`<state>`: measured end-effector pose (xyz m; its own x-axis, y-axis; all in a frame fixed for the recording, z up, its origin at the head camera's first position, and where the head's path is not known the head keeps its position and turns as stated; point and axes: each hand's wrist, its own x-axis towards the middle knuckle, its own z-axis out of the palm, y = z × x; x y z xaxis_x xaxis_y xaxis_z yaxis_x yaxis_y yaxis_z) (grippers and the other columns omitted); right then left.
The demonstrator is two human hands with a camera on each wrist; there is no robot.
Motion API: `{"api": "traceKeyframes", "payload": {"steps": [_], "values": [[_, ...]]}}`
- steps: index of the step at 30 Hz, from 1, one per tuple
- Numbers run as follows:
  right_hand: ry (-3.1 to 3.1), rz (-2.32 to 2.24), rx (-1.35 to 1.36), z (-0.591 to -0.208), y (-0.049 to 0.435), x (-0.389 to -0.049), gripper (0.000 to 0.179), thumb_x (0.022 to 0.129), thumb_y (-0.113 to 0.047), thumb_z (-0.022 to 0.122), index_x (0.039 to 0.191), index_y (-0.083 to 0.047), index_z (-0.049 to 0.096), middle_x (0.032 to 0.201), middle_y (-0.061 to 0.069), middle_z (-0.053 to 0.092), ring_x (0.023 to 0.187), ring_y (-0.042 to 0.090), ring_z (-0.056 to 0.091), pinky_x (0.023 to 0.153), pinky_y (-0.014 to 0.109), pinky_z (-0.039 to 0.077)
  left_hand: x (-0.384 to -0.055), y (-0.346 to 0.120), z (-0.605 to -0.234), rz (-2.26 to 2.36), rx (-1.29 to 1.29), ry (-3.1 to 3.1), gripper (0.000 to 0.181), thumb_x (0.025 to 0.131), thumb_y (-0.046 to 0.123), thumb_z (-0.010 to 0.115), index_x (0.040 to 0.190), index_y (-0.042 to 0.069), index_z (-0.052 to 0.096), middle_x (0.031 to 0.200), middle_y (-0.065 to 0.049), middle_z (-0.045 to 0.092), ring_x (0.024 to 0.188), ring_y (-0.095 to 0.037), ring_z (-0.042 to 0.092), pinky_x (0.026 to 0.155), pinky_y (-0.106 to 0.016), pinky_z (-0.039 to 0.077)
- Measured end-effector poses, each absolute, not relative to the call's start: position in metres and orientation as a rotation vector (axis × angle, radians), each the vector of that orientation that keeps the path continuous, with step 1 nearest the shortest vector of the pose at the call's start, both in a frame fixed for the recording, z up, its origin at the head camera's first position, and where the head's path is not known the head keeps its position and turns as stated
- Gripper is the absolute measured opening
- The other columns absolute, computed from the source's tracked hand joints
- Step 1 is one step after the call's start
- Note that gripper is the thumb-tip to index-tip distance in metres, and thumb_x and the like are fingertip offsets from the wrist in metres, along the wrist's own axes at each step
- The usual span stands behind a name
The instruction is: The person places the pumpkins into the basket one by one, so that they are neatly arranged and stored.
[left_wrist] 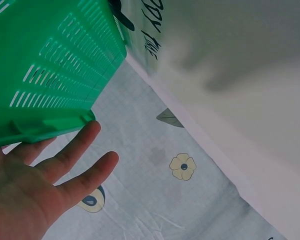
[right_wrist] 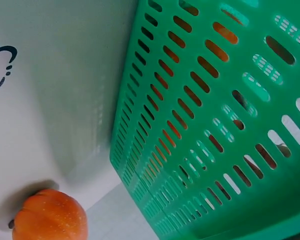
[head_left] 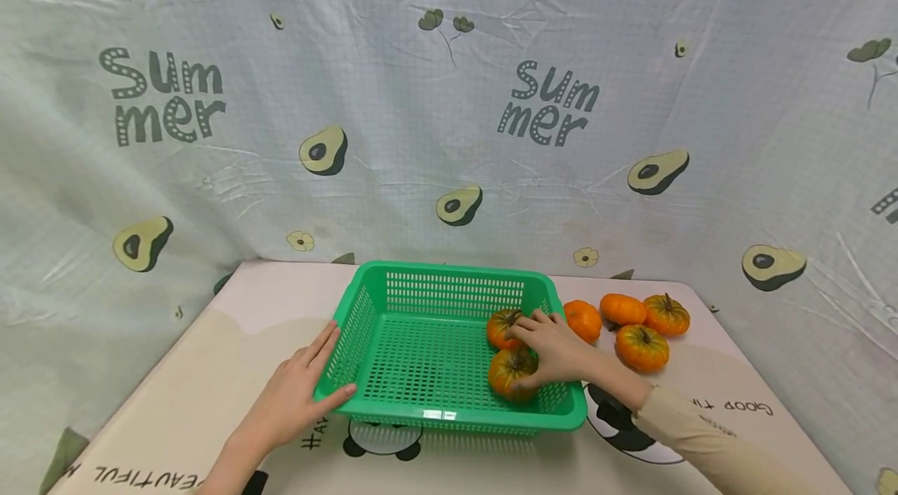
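Observation:
A green plastic basket [head_left: 438, 417] stands on the table with two small orange-and-green pumpkins in its right part. My right hand [head_left: 557, 351] reaches over the basket's right wall and holds the nearer pumpkin [head_left: 507, 380]. The thumb lies across that pumpkin's near side, and bent fingers arch over its far side, in front of the other pumpkin [head_left: 496, 327]. On the left, my left hand [head_left: 291, 394] rests against the basket's rim, its fingers [left_wrist: 72, 155] straight and spread along the outside. In the right wrist view the basket wall [right_wrist: 190, 125] hides the right hand.
Right of the basket, on the patterned tablecloth [head_left: 708, 401], lie several more pumpkins, among them an orange one [head_left: 584, 321] close to the basket wall and a greenish one [head_left: 641, 348] nearer the front. A printed curtain [head_left: 393, 90] hangs behind the table.

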<state>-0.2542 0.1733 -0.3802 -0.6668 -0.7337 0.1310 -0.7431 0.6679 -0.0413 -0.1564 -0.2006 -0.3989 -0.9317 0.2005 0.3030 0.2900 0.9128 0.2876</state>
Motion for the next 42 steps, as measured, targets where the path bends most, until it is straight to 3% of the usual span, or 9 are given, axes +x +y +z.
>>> {"api": "traceKeyframes", "payload": {"steps": [16,24,30,36,42], "values": [[-2.721,0.320,1.148,-0.380,0.183,-0.247,0.046,0.071,-0.045,0.069,0.108,-0.021,0.060,0.107,-0.007,0.058,0.095,0.013,0.042,0.083,0.044,0.037,-0.156,-0.200,-0.400,-0.482,-0.366,-2.808,0.081,0.081,0.052,0.055,0.140,0.003,0.029,0.145,-0.014,0.029,0.117,-0.037,0.045,0.087,-0.054,0.040],[-2.565,0.418,1.116,-0.382,0.196,-0.243,0.033,0.075,-0.031,0.070,0.103,-0.016,0.063,0.102,-0.003,0.061,0.096,0.015,0.049,0.080,0.041,0.041,-0.157,-0.201,-0.399,-0.494,-0.371,-2.798,0.081,0.081,0.052,0.055,0.139,0.003,0.029,0.145,-0.014,0.029,0.117,-0.037,0.046,0.087,-0.054,0.040],[-2.477,0.515,1.050,-0.388,0.214,-0.238,0.025,0.074,-0.021,0.071,0.098,-0.019,0.064,0.097,-0.009,0.061,0.091,0.008,0.050,0.076,0.035,0.044,-0.157,-0.200,-0.400,-0.499,-0.374,-2.802,0.081,0.081,0.051,0.055,0.139,0.002,0.029,0.145,-0.015,0.029,0.117,-0.038,0.045,0.088,-0.053,0.040],[-2.376,0.602,1.022,-0.393,0.227,-0.236,0.022,0.073,-0.011,0.071,0.094,-0.015,0.065,0.096,-0.008,0.062,0.089,0.008,0.052,0.075,0.033,0.043,-0.157,-0.200,-0.400,-0.495,-0.374,-2.795,0.081,0.081,0.050,0.056,0.139,0.002,0.029,0.144,-0.015,0.029,0.117,-0.038,0.045,0.089,-0.053,0.040],[-2.306,0.665,0.975,-0.401,0.238,-0.237,0.027,0.071,-0.001,0.070,0.096,-0.010,0.064,0.096,-0.004,0.061,0.090,0.010,0.050,0.080,0.022,0.041,-0.156,-0.201,-0.399,-0.499,-0.383,-2.788,0.081,0.081,0.051,0.055,0.139,0.002,0.029,0.145,-0.015,0.029,0.117,-0.038,0.046,0.088,-0.053,0.040]]}}
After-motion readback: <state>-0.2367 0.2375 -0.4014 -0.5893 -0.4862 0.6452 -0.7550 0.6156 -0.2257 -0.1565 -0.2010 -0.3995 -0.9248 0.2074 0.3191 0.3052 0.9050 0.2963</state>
